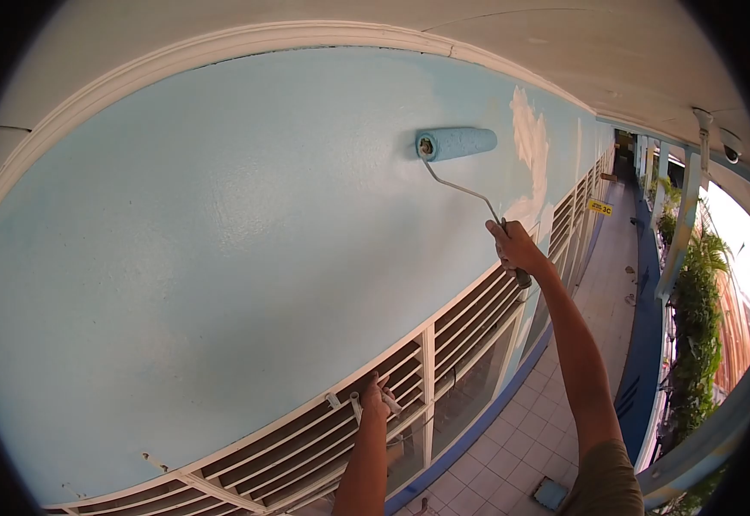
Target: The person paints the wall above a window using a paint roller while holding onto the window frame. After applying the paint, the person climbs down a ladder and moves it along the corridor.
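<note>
My right hand (517, 248) is closed around the dark handle of a paint roller (461, 144). The roller's blue-coated sleeve lies against, or very close to, the light blue wall (246, 206), high up near the cream molding; its wire frame runs down to my grip. Lower down, my left hand (376, 398) is at the white louvered window (427, 365), its fingers seemingly curled on a slat, partly hidden. Small whitish fittings show beside those fingers. Right of the roller, a bare cream patch (530, 146) shows on the wall.
A tiled walkway (513, 430) runs below the windows into the distance. On it sits a blue-stained square tray (550, 494). A yellow sign (599, 207) juts from the wall. Green plants (697, 327) and posts line the right side. A camera (731, 144) hangs from the ceiling.
</note>
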`<state>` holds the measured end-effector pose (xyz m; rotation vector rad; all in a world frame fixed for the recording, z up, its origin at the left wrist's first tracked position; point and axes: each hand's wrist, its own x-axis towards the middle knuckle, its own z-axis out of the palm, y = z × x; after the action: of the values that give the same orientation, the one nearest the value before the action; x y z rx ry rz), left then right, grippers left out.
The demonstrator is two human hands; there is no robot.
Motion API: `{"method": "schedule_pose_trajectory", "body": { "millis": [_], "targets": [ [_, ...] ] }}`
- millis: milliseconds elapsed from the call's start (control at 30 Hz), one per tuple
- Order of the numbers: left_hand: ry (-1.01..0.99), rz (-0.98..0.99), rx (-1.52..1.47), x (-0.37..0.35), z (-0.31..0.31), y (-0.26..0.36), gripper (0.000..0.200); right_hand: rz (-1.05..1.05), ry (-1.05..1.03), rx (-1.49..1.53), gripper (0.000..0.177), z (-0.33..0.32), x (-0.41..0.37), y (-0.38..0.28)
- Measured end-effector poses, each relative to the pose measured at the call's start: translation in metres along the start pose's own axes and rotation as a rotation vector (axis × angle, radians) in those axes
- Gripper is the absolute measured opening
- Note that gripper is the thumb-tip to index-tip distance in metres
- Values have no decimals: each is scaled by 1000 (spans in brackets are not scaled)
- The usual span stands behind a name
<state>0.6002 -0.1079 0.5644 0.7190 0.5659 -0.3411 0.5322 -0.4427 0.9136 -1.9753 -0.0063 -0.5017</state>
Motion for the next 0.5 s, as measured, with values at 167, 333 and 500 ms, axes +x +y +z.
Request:
{"method": "schedule_pose_trajectory", "body": {
  "millis": [167,333,500],
  "targets": [
    [17,-10,-1,0,1,-1,38,-42,44,29,50,-10,22,-73],
    [-4,-21,3,-4,1,1,39,-99,67,87,50,3,42,-70],
    [-11,-19,8,3,-2,0,38,-26,44,187,53,34,22,-7]
  ]
}}
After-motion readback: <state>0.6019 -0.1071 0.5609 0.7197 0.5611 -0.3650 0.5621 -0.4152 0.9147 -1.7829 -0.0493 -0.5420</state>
